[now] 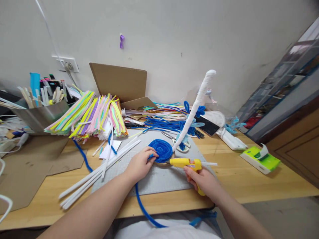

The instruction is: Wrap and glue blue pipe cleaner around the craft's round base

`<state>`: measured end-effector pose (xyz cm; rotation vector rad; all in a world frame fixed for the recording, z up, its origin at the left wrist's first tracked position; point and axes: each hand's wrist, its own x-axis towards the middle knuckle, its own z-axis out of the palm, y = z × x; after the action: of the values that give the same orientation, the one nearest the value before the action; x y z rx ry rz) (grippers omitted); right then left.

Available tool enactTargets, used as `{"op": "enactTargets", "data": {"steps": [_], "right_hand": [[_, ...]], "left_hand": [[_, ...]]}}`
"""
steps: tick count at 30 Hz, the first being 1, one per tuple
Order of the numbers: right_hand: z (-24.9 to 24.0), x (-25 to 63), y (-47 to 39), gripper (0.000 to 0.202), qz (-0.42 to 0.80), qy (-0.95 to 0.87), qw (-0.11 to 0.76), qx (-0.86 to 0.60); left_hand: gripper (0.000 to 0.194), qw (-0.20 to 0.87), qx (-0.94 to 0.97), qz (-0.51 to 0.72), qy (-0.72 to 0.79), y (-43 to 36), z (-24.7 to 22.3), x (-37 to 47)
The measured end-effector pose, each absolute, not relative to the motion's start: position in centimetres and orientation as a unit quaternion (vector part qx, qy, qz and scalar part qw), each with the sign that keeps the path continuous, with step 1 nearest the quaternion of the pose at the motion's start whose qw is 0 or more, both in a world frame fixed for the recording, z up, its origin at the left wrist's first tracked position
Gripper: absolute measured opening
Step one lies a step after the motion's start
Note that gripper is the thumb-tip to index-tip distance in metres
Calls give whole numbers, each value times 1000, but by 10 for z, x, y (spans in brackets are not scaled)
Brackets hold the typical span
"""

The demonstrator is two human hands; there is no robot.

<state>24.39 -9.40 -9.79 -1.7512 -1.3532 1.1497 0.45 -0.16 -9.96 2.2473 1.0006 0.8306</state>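
A flat spiral of blue pipe cleaner [160, 150] lies on a round cardboard base [163, 164] over the grey mat. At its left edge my left hand [142, 163] is closed, pinching the blue pipe cleaner strand [143, 207], whose loose length hangs past the table's front edge. My right hand [203, 181] grips a yellow glue gun [185, 162] by its handle. The nozzle points left at the base's right rim; whether they touch I cannot tell. A white glue stick [209, 164] pokes out behind. A white wrapped stem [195, 109] rises from beside the spiral, tilted right.
Bundles of coloured pipe cleaners [87, 116] and blue strands [161, 123] lie behind the grey mat [159, 186]. White sticks [99, 172] lie at left. Scissors [183, 145] rest behind the stem. A phone [207, 125] and green tissue pack [261, 160] are at right.
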Motion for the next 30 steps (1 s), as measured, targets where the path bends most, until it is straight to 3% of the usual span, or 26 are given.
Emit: {"op": "enactTargets", "data": {"steps": [30], "right_hand": [[-106,265,-82,48,352,-513,370,-690]], "left_hand": [[19,267,834,296,383,0,-101,5]]}}
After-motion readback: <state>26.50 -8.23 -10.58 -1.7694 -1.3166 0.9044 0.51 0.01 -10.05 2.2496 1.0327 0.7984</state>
